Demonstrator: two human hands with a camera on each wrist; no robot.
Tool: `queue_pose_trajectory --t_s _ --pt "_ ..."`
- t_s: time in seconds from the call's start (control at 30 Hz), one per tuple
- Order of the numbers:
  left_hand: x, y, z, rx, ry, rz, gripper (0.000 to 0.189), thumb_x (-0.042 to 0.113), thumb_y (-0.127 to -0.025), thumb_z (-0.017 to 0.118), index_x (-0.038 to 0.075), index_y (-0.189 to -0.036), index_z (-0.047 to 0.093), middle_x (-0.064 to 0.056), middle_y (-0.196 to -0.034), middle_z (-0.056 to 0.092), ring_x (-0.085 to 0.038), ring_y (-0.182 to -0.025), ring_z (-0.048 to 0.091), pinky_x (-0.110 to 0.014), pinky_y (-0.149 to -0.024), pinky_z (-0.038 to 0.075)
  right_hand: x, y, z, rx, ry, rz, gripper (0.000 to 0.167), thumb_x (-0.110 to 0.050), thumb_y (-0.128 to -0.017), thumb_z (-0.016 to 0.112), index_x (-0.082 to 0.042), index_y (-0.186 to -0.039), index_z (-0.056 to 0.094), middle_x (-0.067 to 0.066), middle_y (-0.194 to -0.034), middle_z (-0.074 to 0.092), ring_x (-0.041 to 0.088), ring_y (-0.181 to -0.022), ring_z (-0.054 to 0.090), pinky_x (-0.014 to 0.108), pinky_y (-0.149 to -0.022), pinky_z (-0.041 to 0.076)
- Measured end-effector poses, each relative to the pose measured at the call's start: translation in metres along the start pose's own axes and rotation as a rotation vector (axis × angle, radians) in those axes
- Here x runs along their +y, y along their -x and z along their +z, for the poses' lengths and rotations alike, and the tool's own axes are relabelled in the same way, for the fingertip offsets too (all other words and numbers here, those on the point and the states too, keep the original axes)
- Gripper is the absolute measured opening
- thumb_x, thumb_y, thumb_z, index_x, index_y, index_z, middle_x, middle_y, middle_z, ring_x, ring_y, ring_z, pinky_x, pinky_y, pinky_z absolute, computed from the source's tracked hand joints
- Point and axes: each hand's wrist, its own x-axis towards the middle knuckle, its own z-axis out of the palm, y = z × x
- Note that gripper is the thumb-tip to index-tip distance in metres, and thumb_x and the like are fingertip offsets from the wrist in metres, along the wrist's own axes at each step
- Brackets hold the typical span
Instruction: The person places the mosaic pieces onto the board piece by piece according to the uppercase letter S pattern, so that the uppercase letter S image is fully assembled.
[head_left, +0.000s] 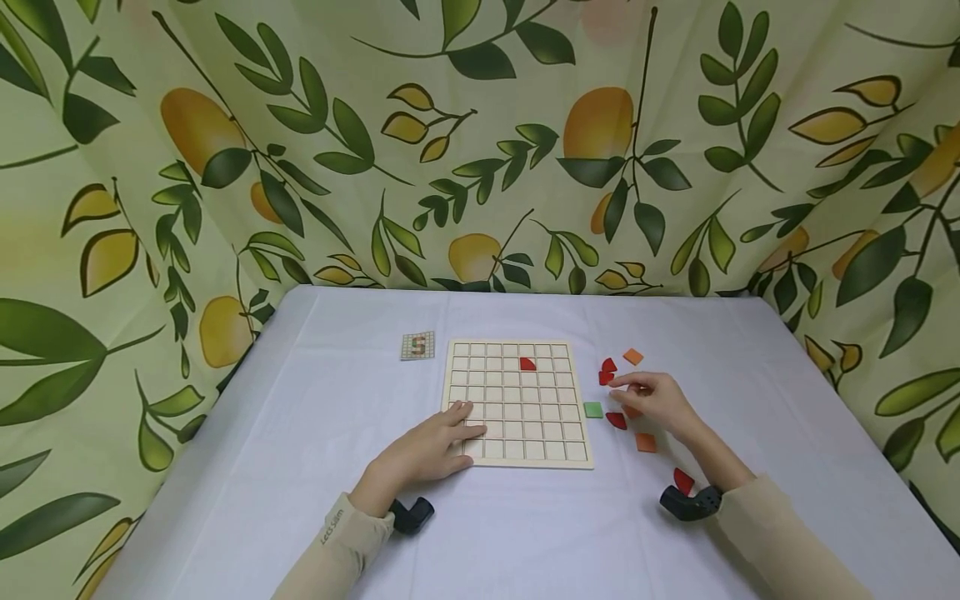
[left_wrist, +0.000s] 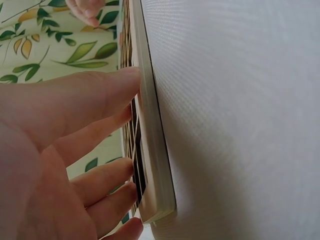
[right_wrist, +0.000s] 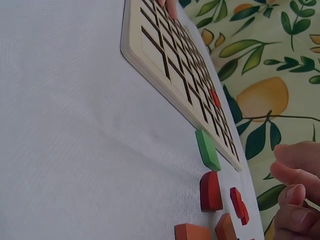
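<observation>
A square wooden grid board (head_left: 512,461) lies on the table with one red quarter-round piece (head_left: 528,364) in a cell of its upper part. My left hand (head_left: 429,442) rests on the board's lower left corner, fingers spread over the cells and thumb at the front edge. My right hand (head_left: 656,402) hovers right of the board, its index fingertip close to a red piece (head_left: 605,378). No piece shows between its bent fingers in the right wrist view. Just below that hand lie another red quarter-round piece (head_left: 617,421) and an orange square (head_left: 632,412), partly covered by it.
Beside the board's right edge lies a green square (head_left: 593,410). More orange squares (head_left: 646,442) and red pieces (head_left: 683,480) are scattered on the right. A small patterned card (head_left: 417,346) lies beyond the board's upper left. A leaf-print curtain (head_left: 480,167) hangs behind the white-covered table (head_left: 300,400).
</observation>
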Motion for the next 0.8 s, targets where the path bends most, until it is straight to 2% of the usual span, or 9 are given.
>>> queue_pose_trajectory --t_s 0.23,0.5,0.8 --pt "0.0 0.0 0.0 0.003 0.0 0.003 0.048 0.026 -0.092 0.064 0.018 -0.138 0.054 -0.013 -0.158 0.032 -0.034 -0.149 0.027 -0.051 -0.12 0.031 0.007 0.005 -0.007 -0.011 0.005 0.02 0.031 -0.02 -0.088 0.069 0.002 -0.111 0.069 0.001 -0.067 0.051 0.01 -0.064 0.046 0.017 -0.053 0.041" --pt "-0.001 -0.001 0.001 0.001 -0.014 0.007 0.049 0.028 -0.092 0.063 0.018 -0.138 0.054 -0.013 -0.158 0.032 -0.034 -0.149 0.027 -0.051 -0.12 0.032 0.018 0.008 -0.015 -0.065 0.016 -0.026 0.028 -0.013 -0.087 0.068 0.003 -0.11 0.068 0.001 -0.069 0.05 0.006 -0.067 0.045 0.016 -0.055 0.041" --pt "0.0 0.0 0.0 0.001 -0.01 0.01 0.049 0.027 -0.091 0.064 0.017 -0.138 0.054 -0.014 -0.158 0.032 -0.034 -0.149 0.027 -0.052 -0.12 0.031 0.03 0.008 -0.02 -0.104 0.023 -0.088 0.03 -0.011 -0.085 0.071 0.004 -0.11 0.068 0.0 -0.068 0.046 0.004 -0.063 0.042 0.017 -0.053 0.036"
